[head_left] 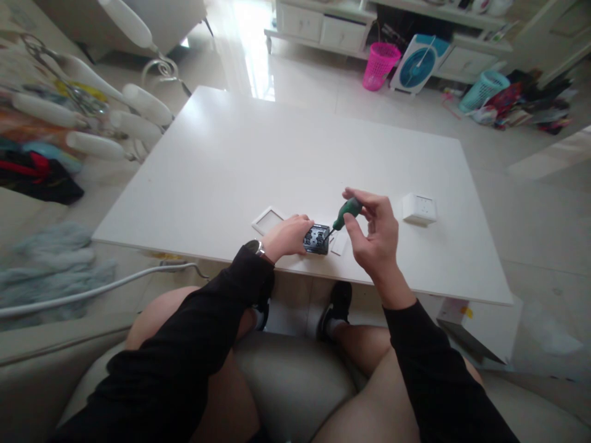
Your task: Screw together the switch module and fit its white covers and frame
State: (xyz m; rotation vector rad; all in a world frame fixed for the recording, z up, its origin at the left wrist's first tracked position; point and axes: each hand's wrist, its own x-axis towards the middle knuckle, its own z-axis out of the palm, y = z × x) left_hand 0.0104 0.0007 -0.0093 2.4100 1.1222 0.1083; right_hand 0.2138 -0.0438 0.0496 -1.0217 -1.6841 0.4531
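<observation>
My left hand [290, 235] grips the left side of a black-backed wall socket module [317, 239] near the table's front edge. A green-handled screwdriver [347, 213] is held at a slant in my right hand [376, 234], its tip at the right part of the module. Whether the tip sits in a screw is too small to tell. Behind my left hand lies a white square frame [268, 219]. A flat white piece [339, 244], partly hidden by my right hand, is just right of the module.
A white boxed wall socket [419, 209] stands farther right on the white table [300, 147]. A white lamp [143, 104] with several arms rises at the left table edge. Beyond are a pink basket [381, 64] and a blue fan [418, 64].
</observation>
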